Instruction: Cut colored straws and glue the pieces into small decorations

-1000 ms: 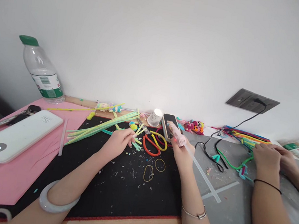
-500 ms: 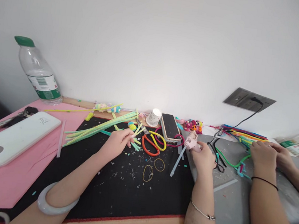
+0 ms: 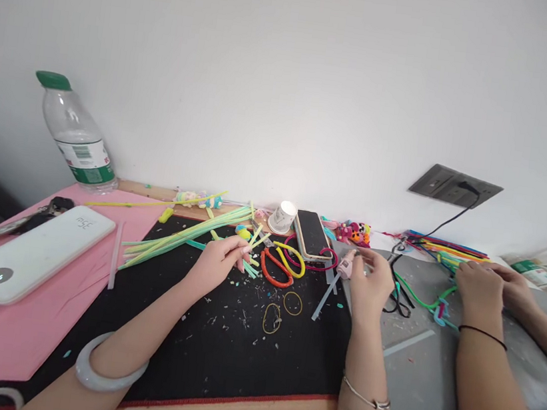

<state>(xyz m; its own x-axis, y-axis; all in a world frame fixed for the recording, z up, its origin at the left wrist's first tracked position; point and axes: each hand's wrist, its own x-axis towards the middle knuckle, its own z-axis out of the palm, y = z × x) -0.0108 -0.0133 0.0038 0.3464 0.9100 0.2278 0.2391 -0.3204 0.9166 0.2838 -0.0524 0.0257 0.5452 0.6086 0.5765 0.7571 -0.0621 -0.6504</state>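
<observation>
My left hand [image 3: 220,260] is closed in a pinch on a small bunch of green and yellow pipe cleaners [image 3: 251,268], whose short ends stick out past the fingertips. Over at the mat's right edge, my right hand [image 3: 373,282] is closed around a small pink glue gun [image 3: 345,265]; the fingers hide much of its body. A pale glue stick [image 3: 325,299] juts from it toward me. Between the hands lie scissors [image 3: 278,267] with one orange and one yellow handle. A larger bundle of pale green pipe cleaners [image 3: 188,237] rests left of my left hand.
A paper cup [image 3: 282,217] and phone [image 3: 312,235] stand behind the scissors. Rubber bands [image 3: 272,319] and scraps dot the black mat [image 3: 213,358]. Left are a power bank [image 3: 35,254] and bottle [image 3: 80,139]. At right, another person's hands [image 3: 482,286] work near colourful pipe cleaners.
My right hand has turned the glue gun, so less of its pink body shows past the fingers. My left hand keeps its pinch, and the whole view has shifted slightly.
</observation>
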